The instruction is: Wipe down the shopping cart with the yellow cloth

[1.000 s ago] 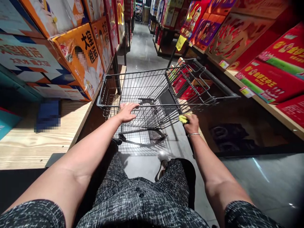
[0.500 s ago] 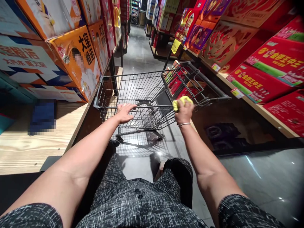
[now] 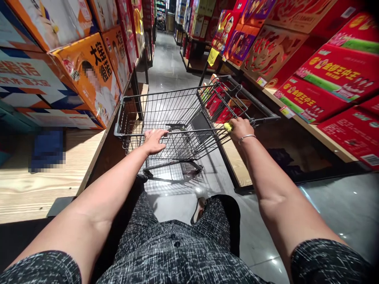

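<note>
An empty black wire shopping cart [image 3: 174, 114] stands in the aisle in front of me. My left hand [image 3: 154, 140] rests on the cart's near rim with its fingers laid over the wire. My right hand [image 3: 240, 129] is closed around a small yellow cloth [image 3: 227, 126] and presses it against the cart's right side, near the folded child-seat frame [image 3: 237, 98]. A thin bracelet sits on my right wrist.
Orange and white cartons [image 3: 89, 75] line the wooden shelf [image 3: 35, 189] on the left. Red gift boxes [image 3: 322, 83] fill the shelves on the right. The grey tiled aisle [image 3: 166, 67] runs ahead past further shelving. My foot [image 3: 198, 207] is on the floor below the cart.
My right hand with the yellow cloth rose from the cart's lower right rim, then slid rightward along the top wire. My left hand stayed on the rim. The cart rolled slightly forward.
</note>
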{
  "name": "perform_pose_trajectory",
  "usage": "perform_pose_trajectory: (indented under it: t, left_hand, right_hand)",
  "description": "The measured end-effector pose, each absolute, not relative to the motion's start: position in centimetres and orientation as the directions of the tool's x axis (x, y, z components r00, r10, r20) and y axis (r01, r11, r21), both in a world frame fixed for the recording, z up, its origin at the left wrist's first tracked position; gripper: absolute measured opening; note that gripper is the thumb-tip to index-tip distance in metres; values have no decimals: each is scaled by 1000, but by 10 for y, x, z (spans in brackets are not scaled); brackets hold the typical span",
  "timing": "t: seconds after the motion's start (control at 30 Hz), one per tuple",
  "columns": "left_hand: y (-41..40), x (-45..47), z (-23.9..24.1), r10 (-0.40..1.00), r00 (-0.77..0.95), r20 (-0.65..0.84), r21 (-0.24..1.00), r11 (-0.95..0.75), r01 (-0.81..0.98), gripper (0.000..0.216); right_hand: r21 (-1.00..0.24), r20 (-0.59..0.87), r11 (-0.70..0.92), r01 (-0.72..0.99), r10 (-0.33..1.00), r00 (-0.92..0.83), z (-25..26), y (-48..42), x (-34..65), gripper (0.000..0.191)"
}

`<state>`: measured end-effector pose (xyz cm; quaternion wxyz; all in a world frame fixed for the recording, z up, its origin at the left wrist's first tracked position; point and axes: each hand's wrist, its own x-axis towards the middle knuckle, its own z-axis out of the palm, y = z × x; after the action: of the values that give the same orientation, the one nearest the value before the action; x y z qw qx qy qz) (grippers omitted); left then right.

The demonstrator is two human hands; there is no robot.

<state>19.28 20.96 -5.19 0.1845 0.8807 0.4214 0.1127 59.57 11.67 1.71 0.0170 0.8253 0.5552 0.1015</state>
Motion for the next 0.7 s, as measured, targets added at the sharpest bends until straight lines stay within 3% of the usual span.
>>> perform_pose_trajectory:
  t: [0.33, 0.53, 0.7]
  left_hand:
    - [210, 199, -60, 830, 557, -14, 140, -550, 823, 103]
    - [227, 198, -55, 875, 472, -107, 85, -465, 881, 108]
    - [238, 210, -49, 923, 368, -112, 155, -349, 924, 120]
  right_hand:
    - [113, 144, -372, 921, 923, 356, 18, 94, 573, 34]
    - [109, 164, -411, 905, 905, 391, 16, 79, 543, 40]
    - [77, 294, -439, 895, 868, 401, 3, 80, 512, 38]
